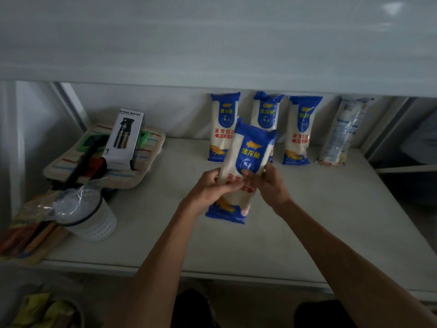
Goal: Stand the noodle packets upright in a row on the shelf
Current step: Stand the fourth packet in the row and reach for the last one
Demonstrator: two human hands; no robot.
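I hold a blue-and-white noodle packet with both hands above the white shelf, tilted slightly right. My left hand grips its left side and my right hand grips its right side near the middle. Behind it, three matching noodle packets stand upright against the back wall: one at the left, one in the middle partly hidden by the held packet, one further right. A fourth packet with its back label facing out leans at the far right.
At the left lie a striped mat carrying a spray bottle box and a black brush. A white lidded container and flat packets sit near the front left. An upper shelf overhangs.
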